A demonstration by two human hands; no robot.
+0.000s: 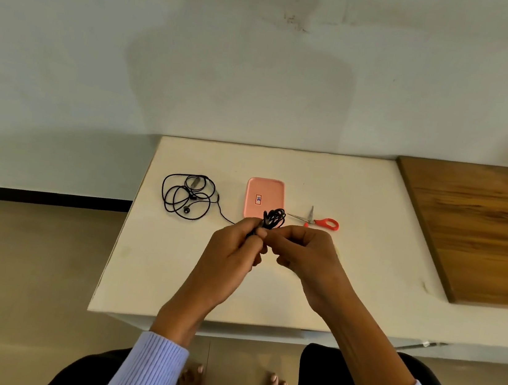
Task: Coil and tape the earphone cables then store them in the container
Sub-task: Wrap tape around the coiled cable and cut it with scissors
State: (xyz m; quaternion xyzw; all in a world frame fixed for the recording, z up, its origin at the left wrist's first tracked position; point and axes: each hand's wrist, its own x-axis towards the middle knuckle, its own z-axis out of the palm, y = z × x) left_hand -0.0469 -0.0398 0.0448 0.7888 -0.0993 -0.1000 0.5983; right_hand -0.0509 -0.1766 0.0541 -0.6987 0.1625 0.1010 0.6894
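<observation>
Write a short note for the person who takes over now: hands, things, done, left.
Left hand grips the coiled cable; right hand pinches at it too.
Second cable lies loose on the table, left of the pink container. Scissors lie right of it.
Done: one cable coiled.
Left: tape it, not visibly done; coil and tape the second; store both. No tape roll in view.

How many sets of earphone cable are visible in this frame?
2. One loose tangle lies on the white table, left of the pink container. One coiled bundle is held between the left hand and right hand. None seem hidden.
</observation>
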